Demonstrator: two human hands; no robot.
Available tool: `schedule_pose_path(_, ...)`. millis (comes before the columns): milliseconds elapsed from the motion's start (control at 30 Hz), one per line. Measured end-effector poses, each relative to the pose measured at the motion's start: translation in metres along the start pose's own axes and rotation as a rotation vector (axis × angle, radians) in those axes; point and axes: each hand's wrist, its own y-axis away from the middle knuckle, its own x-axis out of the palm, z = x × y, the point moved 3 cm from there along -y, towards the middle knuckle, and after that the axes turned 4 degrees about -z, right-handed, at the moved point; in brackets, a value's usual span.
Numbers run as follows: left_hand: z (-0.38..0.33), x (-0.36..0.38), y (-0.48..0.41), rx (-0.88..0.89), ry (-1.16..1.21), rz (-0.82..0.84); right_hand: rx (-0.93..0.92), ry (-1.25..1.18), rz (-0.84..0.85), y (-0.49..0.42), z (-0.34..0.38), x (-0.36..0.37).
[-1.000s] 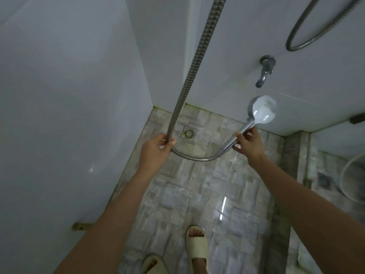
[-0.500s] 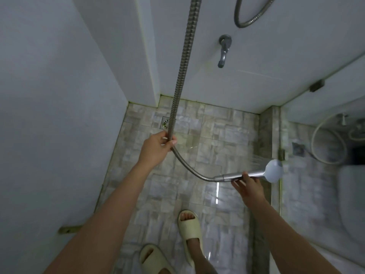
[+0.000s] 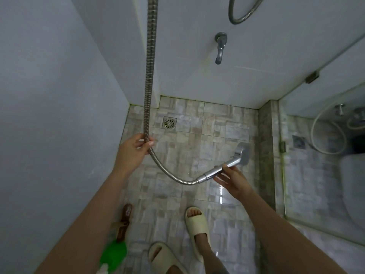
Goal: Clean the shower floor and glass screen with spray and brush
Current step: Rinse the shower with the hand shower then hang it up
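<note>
The chrome hand shower (image 3: 235,160) is in the air above the right part of the shower floor, lying nearly level, with its head turned to the glass screen. The right hand (image 3: 233,180) holds it by the handle from below, with the thumb on top and the fingers under the handle. A ribbed metal hose (image 3: 149,76) leaves the back end of the handle, bends down and to the left in a curve, then rises straight to the top edge of the view. The left hand (image 3: 132,151) grasps this hose where the curve ends, its fingers closed around it. The shower floor (image 3: 217,125) of grey and beige stone-pattern tiles shows a bright reflection just under the right hand. A square metal drain (image 3: 169,123) sits in the far left corner of the floor. On the right the glass screen (image 3: 316,194) stands on a low tiled kerb. A chrome wall tap (image 3: 220,47) is fixed on the white wall (image 3: 256,86) ahead. Two cream rubber slippers (image 3: 197,224) are on the feet at the bottom, and to their left lies a blurred green object (image 3: 113,254) with a brown part; what it is I cannot tell.
</note>
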Motion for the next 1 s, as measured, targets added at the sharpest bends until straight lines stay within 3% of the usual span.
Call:
schedule_pose_path(233, 0.005, -0.010, 0.007, 0.022, -0.013, 0.025, -0.120, -0.232, -0.232, -0.002, 0.025, 0.000)
schedule_pose_path(600, 0.010, -0.022, -0.013, 0.046, -0.056, 0.023, -0.356, -0.107, -0.150, -0.024, 0.069, 0.056)
schedule_pose_path(1000, 0.014, -0.042, -0.046, 0.033, -0.078, -0.055, -0.436, -0.001, -0.029, -0.053, 0.101, 0.136)
